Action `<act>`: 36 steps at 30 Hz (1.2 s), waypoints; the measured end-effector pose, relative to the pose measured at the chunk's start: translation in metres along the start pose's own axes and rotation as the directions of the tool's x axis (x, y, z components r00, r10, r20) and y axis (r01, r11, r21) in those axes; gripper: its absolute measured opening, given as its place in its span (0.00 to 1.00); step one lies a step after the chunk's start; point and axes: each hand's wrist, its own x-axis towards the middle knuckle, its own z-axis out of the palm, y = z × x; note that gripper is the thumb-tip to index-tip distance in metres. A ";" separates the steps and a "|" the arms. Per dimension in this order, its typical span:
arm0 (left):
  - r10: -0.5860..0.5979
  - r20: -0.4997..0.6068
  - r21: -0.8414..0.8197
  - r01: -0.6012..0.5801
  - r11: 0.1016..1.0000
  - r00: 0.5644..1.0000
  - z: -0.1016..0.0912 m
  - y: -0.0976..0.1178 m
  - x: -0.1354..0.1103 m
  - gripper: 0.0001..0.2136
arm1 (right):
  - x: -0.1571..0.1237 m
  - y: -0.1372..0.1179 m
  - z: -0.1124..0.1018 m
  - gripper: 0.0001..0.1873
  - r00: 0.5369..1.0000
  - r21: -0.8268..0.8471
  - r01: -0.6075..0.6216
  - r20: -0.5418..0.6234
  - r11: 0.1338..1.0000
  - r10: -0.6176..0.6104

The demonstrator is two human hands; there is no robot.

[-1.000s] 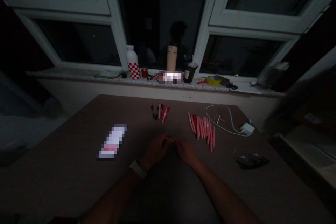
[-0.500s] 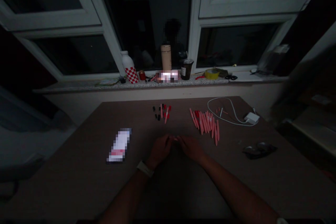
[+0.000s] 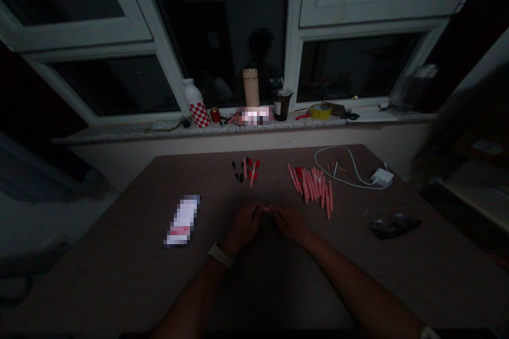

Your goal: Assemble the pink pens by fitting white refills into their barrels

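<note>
Before dark windows [image 3: 246, 0], pink pens [image 3: 312, 185] lie on a brown table [image 3: 123, 259].

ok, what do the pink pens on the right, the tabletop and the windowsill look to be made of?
Pink pens: likely plastic, smooth; even pink, slim tapered barrels. Gloss is hard to judge in this light.
Tabletop: wood or wood-look laminate, fairly matt; brown with faint streaks, can't say which.
Windowsill: probably stone or a stone-like composite; speckled grey-and-white front edge.
</note>
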 end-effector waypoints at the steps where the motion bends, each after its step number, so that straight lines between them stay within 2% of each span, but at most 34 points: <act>1: 0.000 -0.012 -0.010 0.000 1.000 1.000 0.000 0.000 0.000 0.16 | 0.000 0.000 0.000 0.25 1.000 0.001 -0.002 0.002 1.000 0.002; 3: -0.021 -0.016 -0.007 0.021 1.000 1.000 -0.001 0.001 0.000 0.17 | 0.000 -0.001 0.000 0.25 1.000 0.003 -0.015 -0.002 1.000 0.015; 7: -0.088 0.042 0.032 0.087 0.996 0.995 -0.002 0.001 0.001 0.22 | 0.000 0.000 0.001 0.25 1.000 0.027 -0.012 -0.010 1.000 0.012; 13: -0.047 0.019 -0.045 0.048 0.998 0.999 -0.001 0.005 0.001 0.19 | 0.000 0.001 0.001 0.25 1.000 0.049 0.008 -0.011 0.999 -0.008; 20: -0.193 0.018 -0.039 0.194 0.980 0.981 -0.003 0.007 0.002 0.27 | 0.000 -0.001 -0.005 0.21 0.998 0.078 0.037 0.045 0.996 -0.040; 27: -0.162 -0.028 0.014 0.163 0.987 0.986 0.001 0.000 0.003 0.21 | -0.001 -0.004 -0.008 0.22 0.998 0.129 0.033 0.041 0.991 -0.038; 36: -0.071 0.004 -0.119 0.071 0.990 0.997 -0.001 0.004 0.002 0.16 | -0.001 -0.004 -0.009 0.23 0.999 0.155 0.041 0.019 0.987 -0.044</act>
